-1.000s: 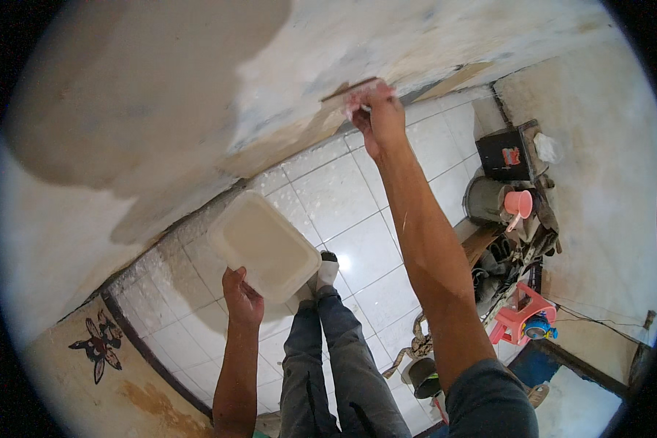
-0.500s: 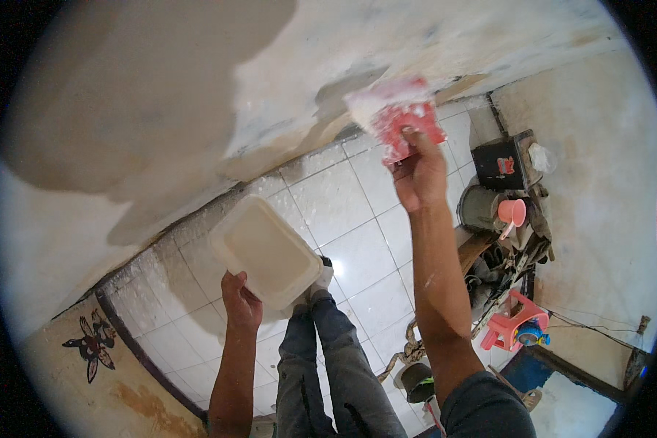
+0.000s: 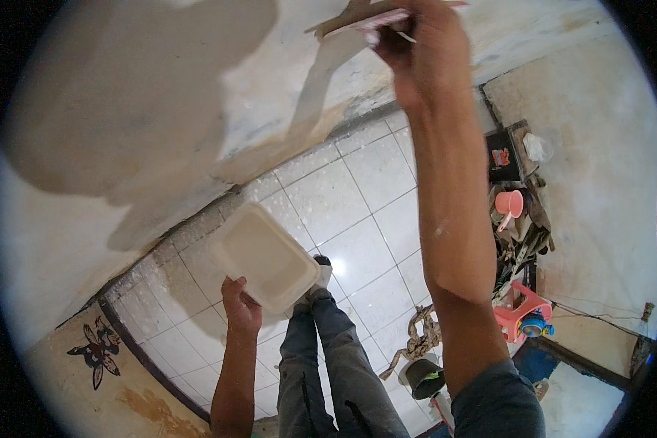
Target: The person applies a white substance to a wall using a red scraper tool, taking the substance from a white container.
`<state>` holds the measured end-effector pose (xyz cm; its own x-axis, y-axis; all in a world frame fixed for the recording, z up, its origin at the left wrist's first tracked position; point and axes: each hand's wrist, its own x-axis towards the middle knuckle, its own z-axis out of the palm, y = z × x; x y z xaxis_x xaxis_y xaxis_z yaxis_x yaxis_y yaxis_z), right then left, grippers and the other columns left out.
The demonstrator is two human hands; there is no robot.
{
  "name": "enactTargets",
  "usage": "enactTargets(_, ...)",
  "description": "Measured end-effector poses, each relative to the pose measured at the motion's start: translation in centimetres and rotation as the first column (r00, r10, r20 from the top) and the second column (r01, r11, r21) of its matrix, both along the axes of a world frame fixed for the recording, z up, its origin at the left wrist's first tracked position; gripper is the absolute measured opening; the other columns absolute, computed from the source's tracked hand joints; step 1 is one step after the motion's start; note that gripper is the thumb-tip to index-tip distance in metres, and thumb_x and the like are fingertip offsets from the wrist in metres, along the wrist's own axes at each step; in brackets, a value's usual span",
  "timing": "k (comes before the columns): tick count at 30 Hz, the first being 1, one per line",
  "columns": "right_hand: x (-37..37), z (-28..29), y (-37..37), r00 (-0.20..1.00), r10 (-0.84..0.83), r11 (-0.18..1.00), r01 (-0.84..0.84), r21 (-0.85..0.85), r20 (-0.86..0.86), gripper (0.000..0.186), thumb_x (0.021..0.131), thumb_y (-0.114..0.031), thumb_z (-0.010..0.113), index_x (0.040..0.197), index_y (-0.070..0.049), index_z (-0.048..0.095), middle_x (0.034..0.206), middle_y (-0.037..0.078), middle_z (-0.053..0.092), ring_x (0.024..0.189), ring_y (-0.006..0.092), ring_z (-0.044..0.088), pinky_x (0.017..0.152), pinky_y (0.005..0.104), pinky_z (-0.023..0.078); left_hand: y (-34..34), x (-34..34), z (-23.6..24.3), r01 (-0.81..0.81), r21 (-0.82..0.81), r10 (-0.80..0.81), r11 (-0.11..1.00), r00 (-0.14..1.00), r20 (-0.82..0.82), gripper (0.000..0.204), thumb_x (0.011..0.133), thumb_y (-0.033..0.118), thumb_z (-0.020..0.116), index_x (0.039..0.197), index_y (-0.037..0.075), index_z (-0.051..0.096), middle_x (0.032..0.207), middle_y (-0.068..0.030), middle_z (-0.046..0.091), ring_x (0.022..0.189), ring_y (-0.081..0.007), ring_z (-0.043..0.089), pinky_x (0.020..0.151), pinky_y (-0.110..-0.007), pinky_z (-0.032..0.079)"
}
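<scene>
Scraper (image 3: 361, 25): thin flat sheet, seen nearly edge-on, pinkish-red with white smears, a bit blurred. It's up at the top of the view, by the stained pale wall (image 3: 270, 91); can't tell if touching. Right hand (image 3: 434, 55) has fingers clamped on it, some hidden. Left hand (image 3: 242, 306) grips a corner of the off-white shallow tub (image 3: 292, 252), thumb at the rim, other fingers mostly hidden. Tub is above white floor tiles (image 3: 332, 191).
</scene>
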<state>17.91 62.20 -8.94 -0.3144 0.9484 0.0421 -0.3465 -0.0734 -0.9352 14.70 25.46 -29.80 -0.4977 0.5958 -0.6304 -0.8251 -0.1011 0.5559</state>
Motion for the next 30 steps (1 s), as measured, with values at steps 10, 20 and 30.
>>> enactTargets(10,7.4,-13.2,-2.0,0.998,-0.062,0.958,0.054,-0.281,-0.021,0.034,0.082,-0.007,0.05,0.116,-0.002,0.048,0.096,0.011,0.06,0.079,0.0199,0.063,0.062,0.0331,0.053,0.7,0.2,-0.4,-0.017,0.001,0.017,1.0,1.0,-0.003,0.05,0.075,0.022,0.061,0.119,0.002,0.049,0.111,-0.0078,0.058,0.105,-0.0225,0.057,0.092,-0.038,0.046)
enactTargets(20,-1.1,-2.9,0.9,0.994,-0.111,0.994,0.111,0.003,-0.003,0.015,0.081,-0.019,0.06,0.074,-0.005,0.059,0.069,0.005,0.056,0.062,0.0161,0.054,0.057,0.0297,0.044,0.5,0.4,0.0,-0.01,0.006,0.01,1.0,1.0,0.012,0.053,0.075,0.022,0.061,0.122,0.004,0.046,0.113,-0.0068,0.056,0.109,-0.0217,0.053,0.095,-0.039,0.043)
enactTargets(30,6.1,-7.9,-3.6,0.884,-0.372,0.855,0.206,0.477,0.284,0.014,0.078,-0.004,0.058,0.09,0.003,0.058,0.076,0.009,0.061,0.07,0.0132,0.06,0.061,0.0271,0.048,1.0,0.3,0.0,-0.017,0.044,0.014,0.999,0.998,0.06,0.054,0.074,0.022,0.064,0.121,0.002,0.046,0.112,-0.0078,0.056,0.106,-0.0222,0.055,0.093,-0.039,0.045)
